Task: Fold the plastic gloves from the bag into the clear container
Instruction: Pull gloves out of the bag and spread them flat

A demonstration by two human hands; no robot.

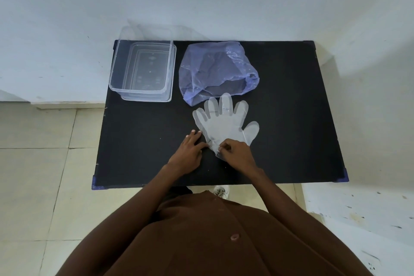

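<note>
A table stands against a wall. On its far left sits a container; a bag lies just right of it. A glove lies flat in front of the bag, fingers touching it. 2 hands meet at the glove's near end: left hand beside it, right hand on it.

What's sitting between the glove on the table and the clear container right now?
Nothing: the head view shows only bare black table between the glove and the clear container. The blue bag sits beside the container, behind the glove.
</note>
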